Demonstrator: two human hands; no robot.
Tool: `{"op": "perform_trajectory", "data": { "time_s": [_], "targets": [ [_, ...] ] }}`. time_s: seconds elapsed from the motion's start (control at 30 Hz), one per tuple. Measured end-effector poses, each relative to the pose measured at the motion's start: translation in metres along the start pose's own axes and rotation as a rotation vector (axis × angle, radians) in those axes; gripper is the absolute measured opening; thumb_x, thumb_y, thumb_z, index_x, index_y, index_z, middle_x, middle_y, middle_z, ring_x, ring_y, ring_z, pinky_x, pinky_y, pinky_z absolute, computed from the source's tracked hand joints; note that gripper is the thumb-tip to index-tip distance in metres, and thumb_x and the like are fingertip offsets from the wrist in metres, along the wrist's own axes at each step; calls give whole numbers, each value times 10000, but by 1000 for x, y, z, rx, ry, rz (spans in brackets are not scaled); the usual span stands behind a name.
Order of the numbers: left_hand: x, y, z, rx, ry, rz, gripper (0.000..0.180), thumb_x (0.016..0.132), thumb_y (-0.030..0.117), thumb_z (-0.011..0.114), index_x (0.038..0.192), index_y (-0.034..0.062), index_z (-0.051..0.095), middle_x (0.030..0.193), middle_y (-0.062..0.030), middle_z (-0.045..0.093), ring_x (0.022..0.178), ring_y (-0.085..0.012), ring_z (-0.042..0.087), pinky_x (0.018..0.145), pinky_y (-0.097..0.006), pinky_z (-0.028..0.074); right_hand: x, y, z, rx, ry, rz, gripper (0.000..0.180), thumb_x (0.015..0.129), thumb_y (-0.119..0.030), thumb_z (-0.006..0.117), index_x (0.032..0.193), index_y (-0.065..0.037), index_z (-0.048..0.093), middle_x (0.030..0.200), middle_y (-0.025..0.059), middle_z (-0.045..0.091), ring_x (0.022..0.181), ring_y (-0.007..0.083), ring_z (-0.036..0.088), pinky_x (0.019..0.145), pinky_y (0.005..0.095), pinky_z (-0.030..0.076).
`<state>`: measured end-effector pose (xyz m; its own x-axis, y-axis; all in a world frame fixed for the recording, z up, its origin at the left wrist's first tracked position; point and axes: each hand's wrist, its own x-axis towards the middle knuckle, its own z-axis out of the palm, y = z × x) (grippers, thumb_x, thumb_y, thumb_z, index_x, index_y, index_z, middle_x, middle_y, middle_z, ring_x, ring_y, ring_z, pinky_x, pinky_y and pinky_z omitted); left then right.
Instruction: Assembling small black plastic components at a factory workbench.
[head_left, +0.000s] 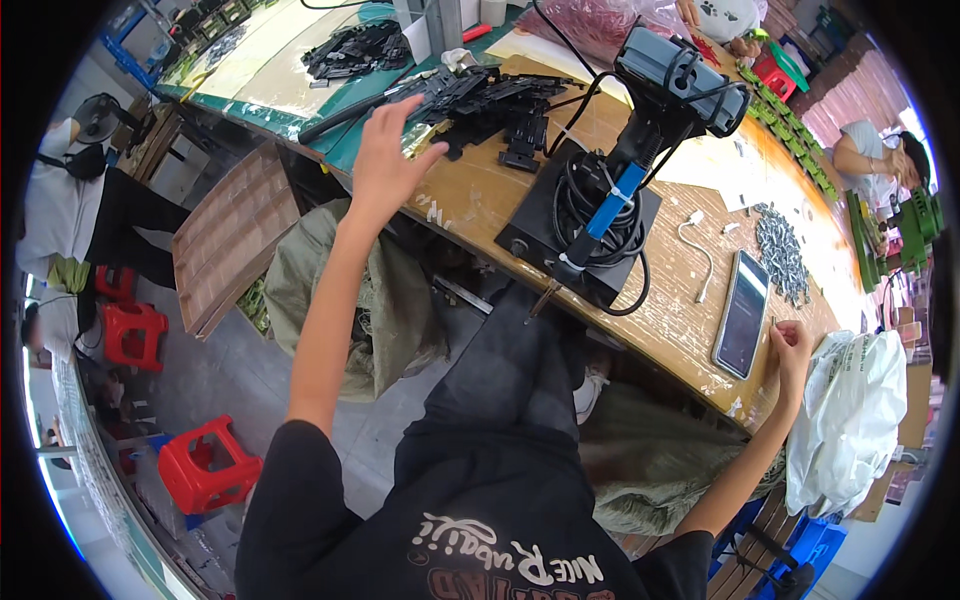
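Meanwhile, the person's left hand (pixel 385 150) is reaching out toward the far side of the wooden workbench (pixel 480 205), its fingers spreading wide and flat, gripping nothing. Its fingertips are hovering just short of the heap of black plastic parts (pixel 490 105), which is lying on the bench to the right of the hand and slightly farther away. A long dark rod (pixel 350 112) is lying just beyond the fingers, on the green mat. Whether the palm is touching the bench edge cannot be told.

The right hand (pixel 790 345) is resting at the near right edge of the bench, fingers curling loosely inward; something thin may be pinched there, but it is too small to tell. Just left of this hand a smartphone (pixel 742 312) is lying flat, screen up. Farther off, a pile of small metal pieces (pixel 782 250) is sitting near a white cable (pixel 700 255).

Between the two hands, a black press tool (pixel 600 210) is standing on its square base, cables coiling round its column. A white plastic bag (pixel 850 420) is hanging at the right, and red stools (pixel 205 465) are standing on the floor at the left.
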<state>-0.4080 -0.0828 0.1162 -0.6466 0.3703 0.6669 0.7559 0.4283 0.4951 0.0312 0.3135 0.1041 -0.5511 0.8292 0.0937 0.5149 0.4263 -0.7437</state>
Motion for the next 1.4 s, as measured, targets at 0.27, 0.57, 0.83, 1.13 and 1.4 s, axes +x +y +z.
{"op": "perform_trajectory", "data": {
  "time_s": [0.27, 0.57, 0.83, 1.13, 1.4],
  "targets": [
    [15, -7, 15, -197, 206, -106, 190, 783, 132, 588, 937, 20, 593, 766, -55, 586, 607, -107, 518, 567, -214, 431, -16, -14, 18, -42, 80, 9, 58, 772, -48, 533, 768, 5, 510, 643, 32, 516, 545, 88, 462, 495, 215, 376],
    [-13, 17, -47, -1332, 280, -574, 145, 835, 108, 485, 940, 8, 491, 944, -97, 548, 852, -186, 530, 786, -328, 448, -25, -8, 18, -140, 318, -105, 127, 818, -115, 509, 815, 11, 520, 677, 51, 530, 612, 95, 482, 568, 229, 395],
    [-96, 85, -65, -2106, -285, -792, 313, 832, 182, 483, 1102, 42, 409, 831, -60, 467, 731, -195, 463, 684, -353, 472, -37, -8, 19, -119, 320, -98, 157, 846, -141, 509, 849, 13, 536, 684, 26, 534, 612, 73, 467, 559, 211, 392],
    [-189, 173, -39, -2516, -827, -1661, 241, 875, 242, 445, 1010, 56, 375, 737, -33, 424, 574, -142, 426, 417, -230, 403, -104, -112, 36, 109, 153, -187, 53, 796, -18, 525, 807, 32, 535, 758, 54, 557, 702, 103, 521, 664, 222, 418],
    [-194, 196, -26, -2419, -1243, -1939, 257, 926, 240, 261, 938, 17, 390, 609, -56, 374, 381, -113, 350, 249, -190, 307, -147, -171, 91, 295, -638, -693, 197, 554, 41, 618, 711, -23, 517, 678, 68, 524, 576, 229, 498, 524, 295, 396]
  ]
}}
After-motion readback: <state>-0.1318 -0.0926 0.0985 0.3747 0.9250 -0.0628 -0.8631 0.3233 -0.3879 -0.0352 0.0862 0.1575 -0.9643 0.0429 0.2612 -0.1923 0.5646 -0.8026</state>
